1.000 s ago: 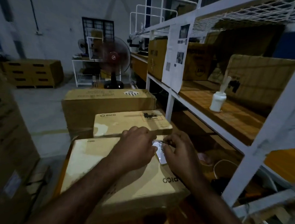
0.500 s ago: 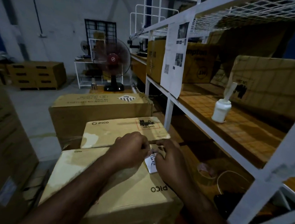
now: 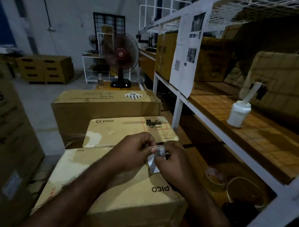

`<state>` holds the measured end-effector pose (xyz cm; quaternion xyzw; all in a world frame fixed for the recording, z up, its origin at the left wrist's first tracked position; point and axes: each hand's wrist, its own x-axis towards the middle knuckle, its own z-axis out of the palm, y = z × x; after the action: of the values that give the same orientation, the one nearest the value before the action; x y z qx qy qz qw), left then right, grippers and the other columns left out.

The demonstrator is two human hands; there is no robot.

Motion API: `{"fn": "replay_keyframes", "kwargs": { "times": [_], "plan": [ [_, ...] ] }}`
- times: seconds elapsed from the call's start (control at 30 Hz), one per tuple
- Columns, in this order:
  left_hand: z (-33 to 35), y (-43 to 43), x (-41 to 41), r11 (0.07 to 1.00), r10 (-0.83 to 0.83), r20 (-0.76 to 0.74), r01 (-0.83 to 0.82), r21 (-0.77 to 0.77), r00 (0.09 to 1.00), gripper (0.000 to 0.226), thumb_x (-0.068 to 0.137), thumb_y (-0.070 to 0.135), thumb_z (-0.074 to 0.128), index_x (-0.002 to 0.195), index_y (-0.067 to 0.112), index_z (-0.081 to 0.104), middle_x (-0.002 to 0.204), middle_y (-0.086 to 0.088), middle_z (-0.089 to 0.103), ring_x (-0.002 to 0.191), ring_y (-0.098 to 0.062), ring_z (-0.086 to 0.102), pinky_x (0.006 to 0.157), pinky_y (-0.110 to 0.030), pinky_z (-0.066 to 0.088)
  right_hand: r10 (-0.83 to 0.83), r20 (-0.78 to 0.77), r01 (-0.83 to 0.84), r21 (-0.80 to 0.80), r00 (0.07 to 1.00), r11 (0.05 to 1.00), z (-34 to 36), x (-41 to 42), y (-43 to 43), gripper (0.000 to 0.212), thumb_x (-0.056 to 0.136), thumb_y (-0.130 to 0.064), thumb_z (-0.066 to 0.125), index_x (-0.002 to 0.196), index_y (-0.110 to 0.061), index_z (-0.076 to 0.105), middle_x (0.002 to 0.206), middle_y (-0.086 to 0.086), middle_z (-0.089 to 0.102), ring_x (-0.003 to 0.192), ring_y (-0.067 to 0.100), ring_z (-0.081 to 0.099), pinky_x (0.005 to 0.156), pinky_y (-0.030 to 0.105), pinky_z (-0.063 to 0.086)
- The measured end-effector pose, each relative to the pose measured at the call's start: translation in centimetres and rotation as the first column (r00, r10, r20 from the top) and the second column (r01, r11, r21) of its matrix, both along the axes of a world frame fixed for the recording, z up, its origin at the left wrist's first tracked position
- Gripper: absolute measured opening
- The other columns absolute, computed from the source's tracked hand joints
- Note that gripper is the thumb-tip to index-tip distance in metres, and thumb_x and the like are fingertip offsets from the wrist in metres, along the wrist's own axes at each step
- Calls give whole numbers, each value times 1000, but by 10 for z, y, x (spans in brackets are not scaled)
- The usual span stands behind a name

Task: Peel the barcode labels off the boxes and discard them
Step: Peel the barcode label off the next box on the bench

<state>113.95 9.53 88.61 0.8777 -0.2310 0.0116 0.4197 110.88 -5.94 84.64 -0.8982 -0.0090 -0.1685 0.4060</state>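
Note:
A white barcode label (image 3: 158,153) is lifted off the near PICO cardboard box (image 3: 117,196) and curls between both hands. My left hand (image 3: 135,150) pinches its upper end with thumb and fingers. My right hand (image 3: 175,160) grips the label from the right, and the label's lower end hangs down against the box top. A second PICO box (image 3: 120,131) with a UN 3481 mark lies just behind. Beyond it stands a long cardboard box (image 3: 101,107).
A white metal rack (image 3: 178,106) runs along the right, with a white glue bottle (image 3: 238,112) and cartons on its wooden shelf. A tape roll (image 3: 214,176) lies on the lower level. A large LG carton (image 3: 5,132) stands left. A red fan (image 3: 121,60) stands behind.
Both hands have lifted the label up off the near box's top, and it now curls free between the fingers. The camera view has tilted slightly upward.

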Motion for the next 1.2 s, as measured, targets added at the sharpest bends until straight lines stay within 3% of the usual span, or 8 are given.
{"fn": "replay_keyframes", "kwargs": {
  "times": [0.17,0.37,0.5,0.8,0.9,1.07,1.13,1.2],
  "plan": [
    [1,5,3,986,-93,-76,81,-144,993,18,78,26,72,94,34,67,87,8,72,73,-14,67,70,-38,56,38,62,-41,43,997,998,0,-2,-1,28,74,-31,53,92,-19,72,90,-3,69,84,8,65,75,37,56],
    [4,11,0,984,-166,-112,172,52,980,24,67,29,70,88,19,73,81,-5,75,75,-24,69,73,-47,56,47,76,-54,95,996,994,0,-6,-1,33,71,-37,53,91,-16,69,84,-3,72,80,10,69,69,42,59],
    [5,12,1,985,-167,-139,171,19,976,10,74,28,75,80,21,74,80,-5,75,71,-14,68,74,-47,56,92,82,-105,171,992,980,5,-16,-2,28,77,-37,57,97,-22,68,86,-4,72,80,8,70,68,45,60],
    [12,13,-4,971,-145,-267,85,-223,953,20,83,-2,73,94,15,73,78,0,77,67,-6,70,59,-21,52,74,148,-117,312,986,943,13,-24,-3,29,85,-8,66,103,-31,63,92,-11,72,83,5,71,67,40,62],
    [14,11,-7,958,-124,-297,36,-286,947,33,82,0,74,111,14,68,91,-8,78,76,-14,73,64,-27,57,87,213,-151,303,973,941,13,-26,-2,25,89,-8,65,103,-28,65,94,-15,71,87,3,70,68,37,62],
    [11,10,-9,938,-98,-358,-34,-346,929,11,87,11,72,96,15,76,93,-12,77,85,-28,71,79,-42,59,66,230,-154,393,971,907,20,-24,-1,30,92,-11,65,117,-27,62,110,-8,69,88,8,72,68,34,62],
    [6,12,1,917,-31,-325,-103,-386,945,13,92,11,66,102,12,74,96,-10,76,88,-25,72,76,-40,60,-3,188,-64,348,982,935,19,-26,-2,36,89,-16,68,119,-32,57,121,-11,57,87,7,69,67,27,60],
    [0,15,14,965,131,-157,-162,-205,979,17,94,21,63,109,19,71,104,0,75,95,-21,70,85,-40,57,15,63,-22,113,998,993,18,-32,-6,29,86,-24,72,106,-38,58,112,-16,49,87,2,61,67,23,56]
  ]
}}
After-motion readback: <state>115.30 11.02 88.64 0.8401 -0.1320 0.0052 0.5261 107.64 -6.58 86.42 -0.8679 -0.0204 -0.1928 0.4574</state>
